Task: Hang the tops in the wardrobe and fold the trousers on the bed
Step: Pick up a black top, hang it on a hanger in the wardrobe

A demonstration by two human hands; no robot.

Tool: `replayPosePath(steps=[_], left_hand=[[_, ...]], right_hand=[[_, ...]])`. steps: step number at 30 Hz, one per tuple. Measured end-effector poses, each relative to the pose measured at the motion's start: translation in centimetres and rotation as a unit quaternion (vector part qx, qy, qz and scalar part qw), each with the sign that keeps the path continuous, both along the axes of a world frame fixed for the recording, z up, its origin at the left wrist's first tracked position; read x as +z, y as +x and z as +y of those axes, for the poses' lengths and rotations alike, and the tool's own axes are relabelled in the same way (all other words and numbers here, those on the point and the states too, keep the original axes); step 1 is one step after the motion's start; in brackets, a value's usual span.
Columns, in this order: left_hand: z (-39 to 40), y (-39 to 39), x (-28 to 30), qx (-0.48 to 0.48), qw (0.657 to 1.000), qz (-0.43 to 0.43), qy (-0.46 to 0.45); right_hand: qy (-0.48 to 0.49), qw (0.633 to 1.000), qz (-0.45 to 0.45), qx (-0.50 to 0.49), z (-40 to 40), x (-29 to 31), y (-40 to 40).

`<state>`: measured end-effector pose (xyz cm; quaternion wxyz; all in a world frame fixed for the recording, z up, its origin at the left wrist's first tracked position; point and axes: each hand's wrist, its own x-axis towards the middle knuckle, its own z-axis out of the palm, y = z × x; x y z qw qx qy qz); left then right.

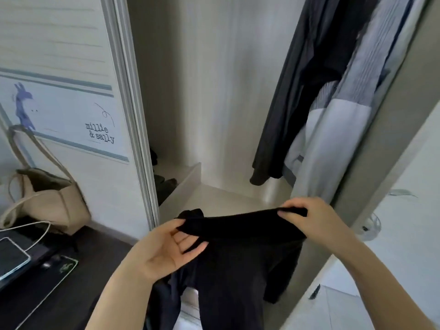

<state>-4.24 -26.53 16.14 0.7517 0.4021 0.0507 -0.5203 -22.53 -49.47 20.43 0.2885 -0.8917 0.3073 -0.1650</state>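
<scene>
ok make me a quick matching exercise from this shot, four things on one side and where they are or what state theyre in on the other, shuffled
Things:
1. black garment
2. beige bag
3. pale blue shirt
4. phone

Places or states:
A. hanging in the wardrobe at the right
B. held up between both hands
C. lying flat on the dark desk at far left
D. standing by the sliding door, straps up

Pairs: 1-B, 2-D, 3-A, 4-C

The left hand and right hand each grip the top edge of the black garment.
</scene>
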Motion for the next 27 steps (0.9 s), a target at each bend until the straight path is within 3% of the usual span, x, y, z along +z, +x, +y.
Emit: replayPosePath(steps=[3,6,8,11,15,19,23,25,27], left_hand=[[-1.8,2.7,2.2,-0.038,0.998,-0.038,-0.011],[-3.3,5.5,4.3,-0.037,0.995,-0.09,0.005],[-4.5,7.2,5.8,-0.025,0.983,-0.178,0.034],[-6.2,8.9,8.4,-0.026,0.937,-0.343,0.064],[-8.8,10.8,12.3,0.088,0.855,-0.5,0.103],[-12.4,12.6,16.7,0.143,0.795,-0.583,0.088],[-15.5,14.6,21.6,0.159,0.782,-0.6,0.053],[-16.6,15.7,23.8,0.168,0.782,-0.599,0.031],[-17.6,16.4,25.4,0.174,0.786,-0.593,0.012]], right_hand=[[0.048,0.991,-0.084,-0.092,-1.5,-0.1,1.0],[0.199,0.951,-0.173,-0.161,-2.4,0.3,2.2],[0.273,0.924,-0.202,-0.174,-3.1,0.6,3.5],[0.294,0.903,-0.253,-0.183,-4.4,2.0,5.3],[0.22,0.93,-0.243,-0.164,-6.0,4.9,8.0],[0.132,0.974,-0.133,-0.129,-8.3,8.3,11.7],[0.025,0.996,-0.035,-0.072,-9.8,13.0,15.1],[-0.025,0.997,-0.05,-0.056,-10.3,16.2,16.6],[-0.091,0.987,-0.126,-0.05,-10.3,19.9,17.7]])
